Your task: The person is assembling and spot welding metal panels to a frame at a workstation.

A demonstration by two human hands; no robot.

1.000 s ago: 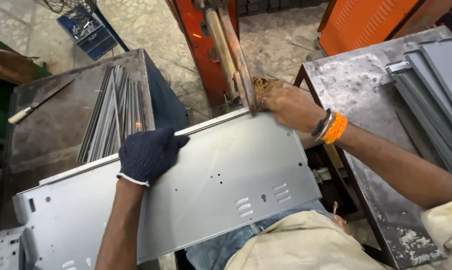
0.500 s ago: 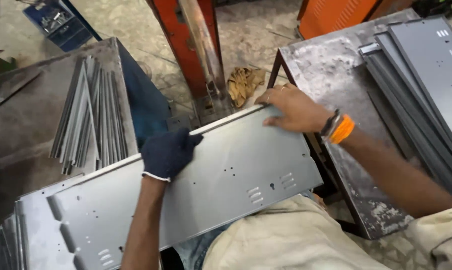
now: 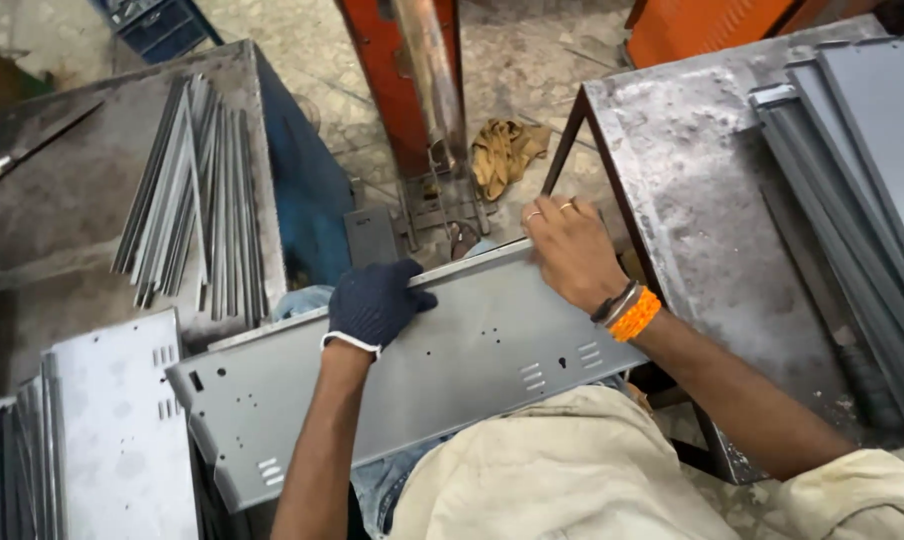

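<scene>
Panel (image 3: 452, 370) under both hands' fingers (image 3: 544, 225)

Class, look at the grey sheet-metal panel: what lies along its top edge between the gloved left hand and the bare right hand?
In the head view, only bare panel edge lies between left hand and right hand.

Two hands (image 3: 377, 305), one panel (image 3: 442, 380), two tables (image 3: 692, 180).
</scene>
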